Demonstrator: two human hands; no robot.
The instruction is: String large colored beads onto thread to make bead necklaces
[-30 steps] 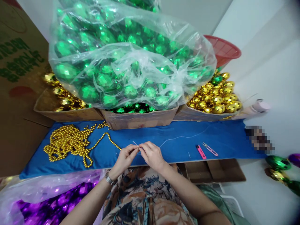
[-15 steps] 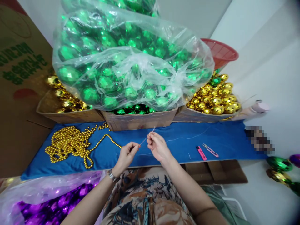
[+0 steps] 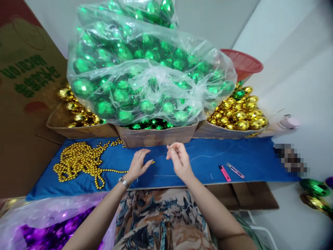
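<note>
My left hand (image 3: 139, 164) is held over the blue cloth (image 3: 197, 170), fingers stretched and thumb apart, with nothing visibly gripped. A gold bead strand (image 3: 114, 170) runs under that hand, and a few beads show just past the thumb tip. The strand leads back to a heap of gold bead strings (image 3: 78, 161) on the left. My right hand (image 3: 179, 160) is closed in a pinch on a thin thread, of which a faint piece slants from the fingertips toward my left hand. A clear thread (image 3: 208, 156) trails over the cloth to the right of this hand.
A pink cutter (image 3: 224, 173) and thread snips (image 3: 235, 170) lie to the right. Behind the cloth stand cardboard boxes (image 3: 158, 137) with gold and green balls, under a large plastic bag of green balls (image 3: 148, 86). A bag of purple balls (image 3: 62, 229) sits lower left.
My left hand has let go of the thin line stretched between both hands and opened, shifting slightly left. My right hand keeps its pinch and has turned a little. The view has shifted slightly.
</note>
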